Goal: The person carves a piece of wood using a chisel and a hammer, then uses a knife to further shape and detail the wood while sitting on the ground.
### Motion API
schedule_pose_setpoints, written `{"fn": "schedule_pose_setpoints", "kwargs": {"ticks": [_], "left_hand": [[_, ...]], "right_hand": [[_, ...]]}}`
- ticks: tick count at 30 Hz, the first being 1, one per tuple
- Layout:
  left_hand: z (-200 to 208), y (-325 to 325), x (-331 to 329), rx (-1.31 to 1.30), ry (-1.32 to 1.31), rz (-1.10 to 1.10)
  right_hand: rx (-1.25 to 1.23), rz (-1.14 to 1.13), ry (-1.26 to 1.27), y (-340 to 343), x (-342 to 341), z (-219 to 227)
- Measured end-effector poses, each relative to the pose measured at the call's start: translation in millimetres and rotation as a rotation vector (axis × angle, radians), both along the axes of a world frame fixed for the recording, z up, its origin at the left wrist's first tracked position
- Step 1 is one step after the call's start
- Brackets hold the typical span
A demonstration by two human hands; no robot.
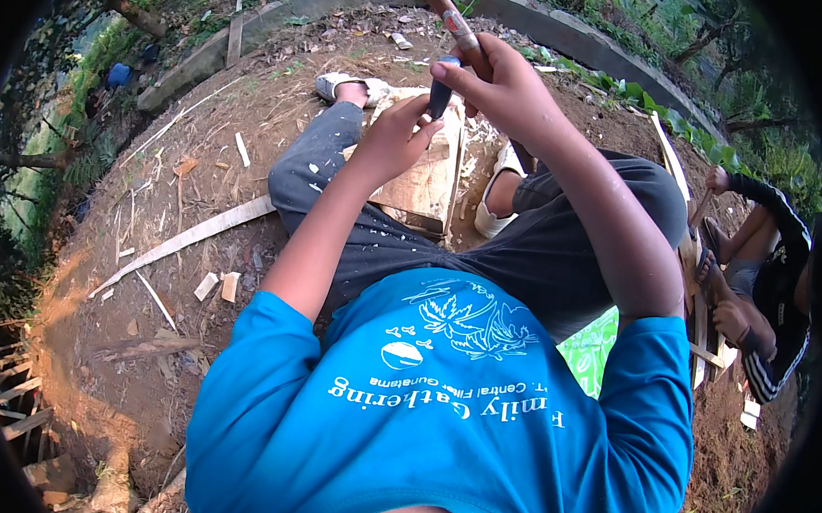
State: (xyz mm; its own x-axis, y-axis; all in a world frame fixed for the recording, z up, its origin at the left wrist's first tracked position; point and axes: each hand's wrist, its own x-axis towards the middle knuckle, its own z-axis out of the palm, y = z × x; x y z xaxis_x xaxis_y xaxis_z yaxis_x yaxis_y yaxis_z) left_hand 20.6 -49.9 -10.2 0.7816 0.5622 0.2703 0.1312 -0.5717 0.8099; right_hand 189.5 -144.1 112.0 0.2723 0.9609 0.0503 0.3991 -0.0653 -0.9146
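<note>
My left hand [396,144] is closed on a short, dark blue-grey tool that looks like a chisel [441,95], held upright and tilted slightly. My right hand [514,91] grips the brown handle of a hammer [459,28]; its head end lies at the upper edge of the view, partly cut off. The right thumb reaches to the upper end of the chisel. Below both hands, between my legs, lies a pale wooden block [412,201] with a roughly carved surface. My fingers hide the chisel's lower end.
Wood chips [230,286] and a long pale strip of wood [196,237] lie on the dirt at left. A co-worker [763,272] sits at the right beside wooden pieces. A low concrete edging [567,34] curves along the back. A green printed sheet [590,349] shows by my right side.
</note>
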Motion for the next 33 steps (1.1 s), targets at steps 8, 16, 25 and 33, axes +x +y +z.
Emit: {"fn": "schedule_pose_setpoints", "kwargs": {"ticks": [8,16,25,33], "left_hand": [[172.0,-30.4,-60.3,0.407,-0.726,0.117],[279.7,-43.6,-109.6,1.054,-0.855,-0.036],[304.2,-49.2,-125.0,1.172,-0.833,0.067],[270.2,-62.5,-82.2,0.918,-1.048,-0.029]], "right_hand": [[-0.034,-0.028,-0.047,0.1,2.0,-2.6],[0.060,-0.027,0.075,6.8,15.2,-33.5],[-0.001,0.001,-0.046,-1.9,3.4,-3.4],[-0.047,-0.015,-0.086,-9.8,9.1,-3.6]]}}
